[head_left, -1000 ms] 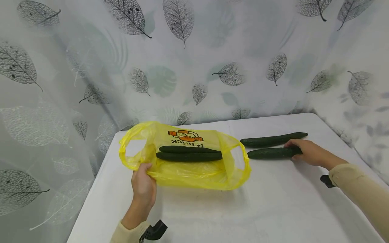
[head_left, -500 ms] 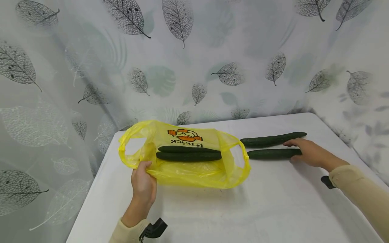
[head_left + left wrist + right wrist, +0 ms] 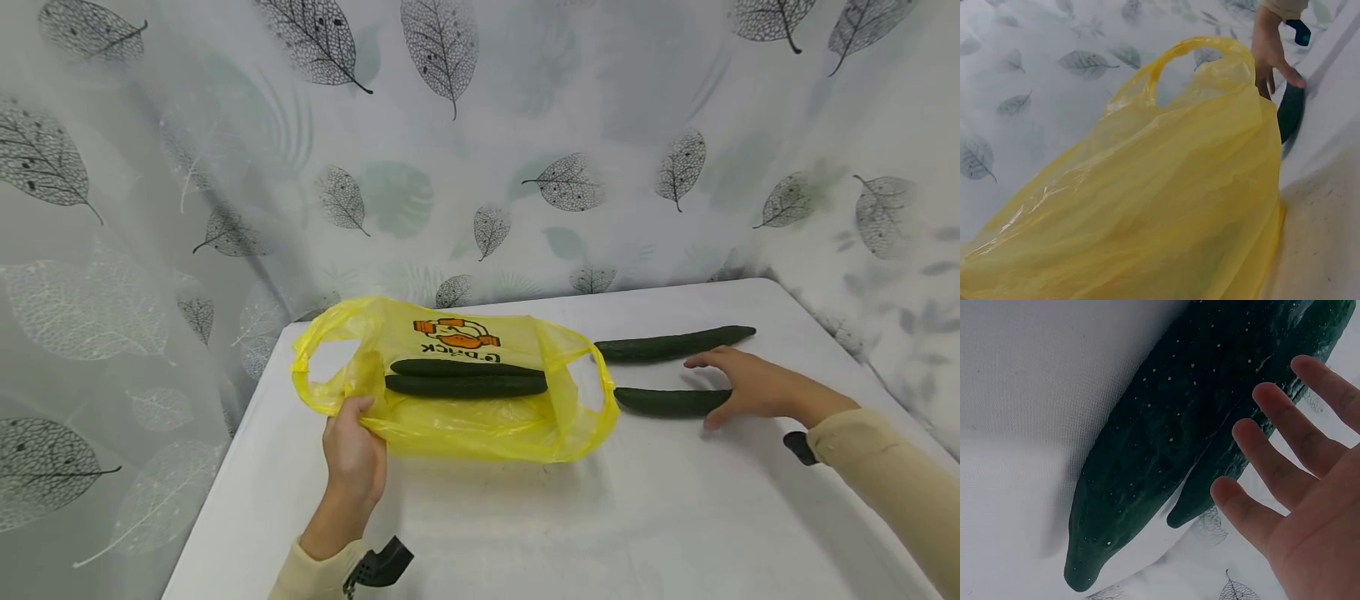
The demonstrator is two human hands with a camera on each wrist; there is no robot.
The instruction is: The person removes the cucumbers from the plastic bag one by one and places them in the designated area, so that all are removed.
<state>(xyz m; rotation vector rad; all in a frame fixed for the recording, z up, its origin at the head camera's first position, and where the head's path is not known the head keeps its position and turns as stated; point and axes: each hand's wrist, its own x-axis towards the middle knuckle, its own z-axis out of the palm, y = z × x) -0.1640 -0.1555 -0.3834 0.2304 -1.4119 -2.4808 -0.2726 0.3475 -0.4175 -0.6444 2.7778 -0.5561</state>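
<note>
My left hand [image 3: 354, 458] grips the near left edge of a yellow plastic bag [image 3: 472, 433], thumb on top. The bag lies with its mouth spread toward me; two dark green cucumbers [image 3: 465, 387] rest side by side inside. To the bag's right, one cucumber [image 3: 671, 402] lies on the table with its left end at the bag's handle. Over its right end my right hand [image 3: 757, 385] is spread, thumb on the near side, hiding that end. Behind it lies another cucumber [image 3: 675, 344]. In the right wrist view the fingers [image 3: 1279, 456] are straight and apart, gripping nothing.
A white cloth covers the table [image 3: 510, 533]. Behind and to the left hangs a pale curtain [image 3: 525, 150] printed with leaves. The bag's right handle loop [image 3: 607, 400] stands between the bagged cucumbers and the loose ones.
The nearer loose cucumber has shifted slightly toward me. My right hand has spread its fingers and moved a little left over it. The left hand and bag have stayed nearly still.
</note>
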